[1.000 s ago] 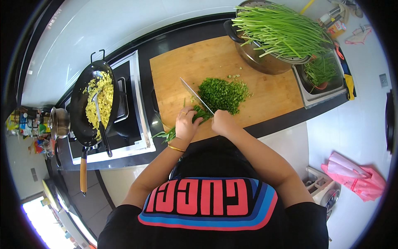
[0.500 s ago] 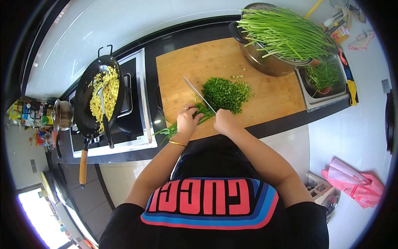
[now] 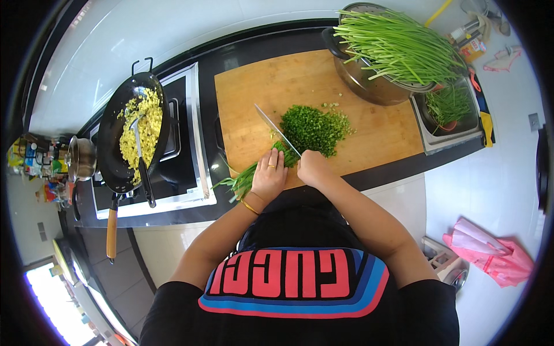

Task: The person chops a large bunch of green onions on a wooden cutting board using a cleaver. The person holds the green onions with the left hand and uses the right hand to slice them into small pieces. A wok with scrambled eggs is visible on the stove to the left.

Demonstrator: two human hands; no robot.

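Observation:
My left hand (image 3: 270,174), with a ring and a gold bracelet, lies over a bunch of garlic chives (image 3: 244,181) near the board's front edge, fingers together and holding it down. The bunch's loose ends stick out toward the left. My right hand (image 3: 314,168) is closed round the handle of a kitchen knife (image 3: 276,128), and its fist hides the handle. The blade points away and to the left, between the bunch and a heap of finely chopped chives (image 3: 310,130). All this is on a wooden cutting board (image 3: 381,138).
A wok (image 3: 109,144) of scrambled egg (image 3: 144,124) with a spatula (image 3: 142,173) sits on the stove at left, beside a small pot (image 3: 81,158). At back right, long chives (image 3: 398,49) top a large pot (image 3: 363,81), next to a sink (image 3: 430,135) holding more greens.
My left hand has moved slightly right and turned, its curled fingers now straighter and flatter over the bunch. The knife and my right hand have hardly moved.

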